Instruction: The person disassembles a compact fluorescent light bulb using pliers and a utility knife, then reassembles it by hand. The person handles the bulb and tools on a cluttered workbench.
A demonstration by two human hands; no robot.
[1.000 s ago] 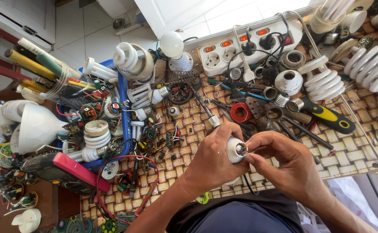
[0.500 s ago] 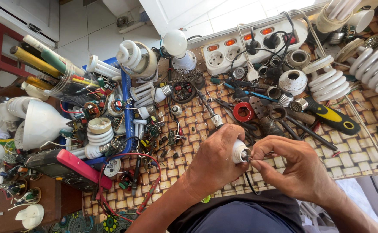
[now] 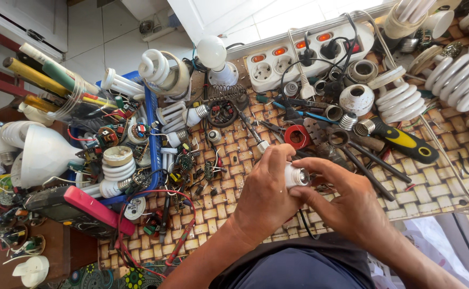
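Note:
My left hand (image 3: 264, 195) is wrapped around a white lamp base (image 3: 294, 175) with a metal screw cap, held above the woven mat. The fingertips of my right hand (image 3: 347, 200) pinch at the metal tip of that same base. Both hands meet in the lower middle of the head view, above my dark shirt. A thin black wire (image 3: 305, 227) hangs down below the hands.
A white power strip (image 3: 298, 56) with plugs lies at the back. Spiral lamp tubes (image 3: 459, 75), a yellow-handled screwdriver (image 3: 406, 142), scissors (image 3: 352, 147) and red tape (image 3: 297, 136) lie right of the hands. A blue basket (image 3: 151, 126), circuit boards, a red-edged multimeter (image 3: 79, 211) and a white shade (image 3: 44, 155) crowd the left.
The hands stay together on the lamp base, with the right fingers shifting slightly on its metal tip. The view has drifted a little; nothing on the mat has moved.

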